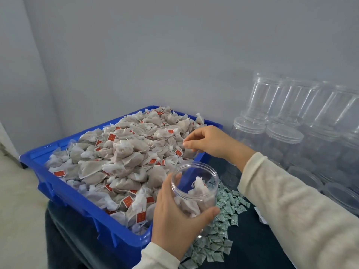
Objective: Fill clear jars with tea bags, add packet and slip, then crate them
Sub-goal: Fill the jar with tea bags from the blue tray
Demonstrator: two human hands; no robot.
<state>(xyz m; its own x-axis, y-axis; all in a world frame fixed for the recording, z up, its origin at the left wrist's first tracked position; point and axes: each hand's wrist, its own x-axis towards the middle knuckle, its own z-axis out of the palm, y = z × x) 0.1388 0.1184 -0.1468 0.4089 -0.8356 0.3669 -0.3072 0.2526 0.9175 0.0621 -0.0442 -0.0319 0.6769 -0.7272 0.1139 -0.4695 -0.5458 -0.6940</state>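
Filling is the step in hand, and it looks early: the clear jar (pixel 195 188) holds only a few tea bags, leaving much of it empty. The left hand (pixel 174 216) grips that jar from below and behind, thumb curled across the near side, holding it tilted with its open mouth toward the blue bin (pixel 81 202), just over the bin's near right corner. The right hand (pixel 206 141) hovers above the bin's right edge with fingers loosely curled and thumb and forefinger close together (whether they pinch a string or tag is too small to tell).

Next, I judge, comes a light pinch on one bag from the heap of tea bags (pixel 124 160), a short carry, and a drop into the mouth; tangled strings could drag extra bags along.

The bags are soft, pale mesh pouches, puffy and roughly pyramid-shaped, with thin white strings and small red tags. The bin is hard, glossy plastic with ribbed sides. The jar is smooth, round and see-through, with a threaded neck. Small flat green-printed packets (pixel 219 226) lie scattered on the dark table (pixel 250 247) just beside the bin. Empty jars (pixel 291 117), some capped, stack along the table's far right edge against the wall.
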